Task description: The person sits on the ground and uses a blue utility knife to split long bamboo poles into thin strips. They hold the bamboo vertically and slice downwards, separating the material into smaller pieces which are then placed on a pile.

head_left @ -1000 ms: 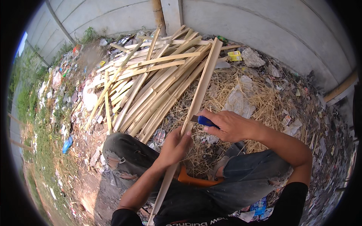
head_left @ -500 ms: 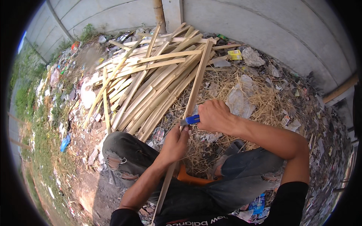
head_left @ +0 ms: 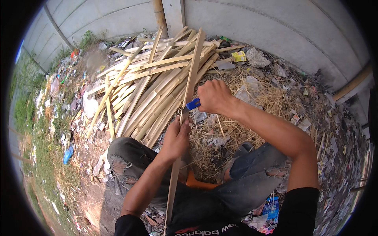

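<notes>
A long split bamboo strip runs from over the pile down past my lap, its far end slanting slightly right. My left hand is closed around it, thumb towards the far end. In my right hand is the blue handle of a utility knife. Its short blade rests against the strip just beyond my left fingertips, where a thin pale curl seems to stand off the wood. My right fist hides the rear of the knife handle.
Beyond my knees lies a heap of split bamboo strips. Dry shavings and litter cover the ground to the right. A concrete wall with a bamboo post stands behind. An orange thing shows between my legs.
The strip's far end has swung left. Both hands have moved slightly left, and my right hand with the knife has shifted farther away from me. The blade is still at the strip.
</notes>
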Motion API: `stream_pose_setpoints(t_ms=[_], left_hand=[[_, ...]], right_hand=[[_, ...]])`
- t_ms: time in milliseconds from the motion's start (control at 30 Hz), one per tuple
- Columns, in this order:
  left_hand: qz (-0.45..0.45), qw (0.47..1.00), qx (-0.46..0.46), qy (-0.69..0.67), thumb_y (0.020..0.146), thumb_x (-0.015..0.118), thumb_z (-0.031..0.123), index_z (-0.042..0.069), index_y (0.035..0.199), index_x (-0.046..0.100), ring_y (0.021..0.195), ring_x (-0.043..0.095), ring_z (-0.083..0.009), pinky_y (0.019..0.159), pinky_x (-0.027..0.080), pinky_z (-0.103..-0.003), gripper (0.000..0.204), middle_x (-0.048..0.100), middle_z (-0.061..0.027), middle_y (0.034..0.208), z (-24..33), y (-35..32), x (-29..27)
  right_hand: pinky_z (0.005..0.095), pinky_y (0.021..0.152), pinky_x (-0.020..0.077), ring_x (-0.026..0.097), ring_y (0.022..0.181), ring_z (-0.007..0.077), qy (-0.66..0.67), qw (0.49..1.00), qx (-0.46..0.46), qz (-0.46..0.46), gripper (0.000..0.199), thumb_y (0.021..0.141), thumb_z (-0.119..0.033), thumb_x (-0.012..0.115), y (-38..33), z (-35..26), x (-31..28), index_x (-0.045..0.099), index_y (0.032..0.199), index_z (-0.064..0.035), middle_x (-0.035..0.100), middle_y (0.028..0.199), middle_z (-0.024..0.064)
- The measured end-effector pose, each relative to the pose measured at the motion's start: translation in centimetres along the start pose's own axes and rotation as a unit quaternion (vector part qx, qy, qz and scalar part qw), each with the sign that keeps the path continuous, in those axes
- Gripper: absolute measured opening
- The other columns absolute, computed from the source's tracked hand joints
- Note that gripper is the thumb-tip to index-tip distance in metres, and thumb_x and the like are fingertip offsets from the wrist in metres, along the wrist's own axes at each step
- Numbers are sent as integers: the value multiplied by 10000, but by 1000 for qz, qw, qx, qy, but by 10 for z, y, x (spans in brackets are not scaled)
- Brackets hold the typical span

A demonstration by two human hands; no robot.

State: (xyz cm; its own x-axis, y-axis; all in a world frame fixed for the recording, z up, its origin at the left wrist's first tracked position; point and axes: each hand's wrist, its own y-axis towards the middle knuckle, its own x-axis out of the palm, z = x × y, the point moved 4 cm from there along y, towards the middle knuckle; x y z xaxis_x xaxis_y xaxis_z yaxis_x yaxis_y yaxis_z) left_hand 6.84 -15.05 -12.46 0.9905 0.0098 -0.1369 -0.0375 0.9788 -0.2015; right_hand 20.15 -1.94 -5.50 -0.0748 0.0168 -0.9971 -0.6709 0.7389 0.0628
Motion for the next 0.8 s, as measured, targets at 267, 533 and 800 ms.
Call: stream_pose_setpoints(t_ms=[267,533,800], left_hand=[[-37,992,-44,-113,1098,433,269,46,1158,534,576,377,-69,515,365,-254,252,408,53,713,20,-7,-7],[-83,975,-66,-193,1096,447,269,74,1133,539,572,337,-65,519,330,-259,219,362,65,697,15,-13,-10],[-32,989,-51,-133,1085,468,260,62,1114,539,564,372,-67,520,352,-268,213,397,64,685,3,-10,-6]], right_hand=[[462,731,600,738,759,380,16,1000,22,2,249,672,-236,756,6,-3,-17,734,761,-4,717,734,183],[504,652,547,685,674,412,258,958,15,-126,226,738,-208,654,-7,-10,26,702,682,6,639,660,257],[488,693,572,709,734,427,131,990,14,-52,270,767,-198,645,-24,-31,8,687,733,66,657,690,281]])
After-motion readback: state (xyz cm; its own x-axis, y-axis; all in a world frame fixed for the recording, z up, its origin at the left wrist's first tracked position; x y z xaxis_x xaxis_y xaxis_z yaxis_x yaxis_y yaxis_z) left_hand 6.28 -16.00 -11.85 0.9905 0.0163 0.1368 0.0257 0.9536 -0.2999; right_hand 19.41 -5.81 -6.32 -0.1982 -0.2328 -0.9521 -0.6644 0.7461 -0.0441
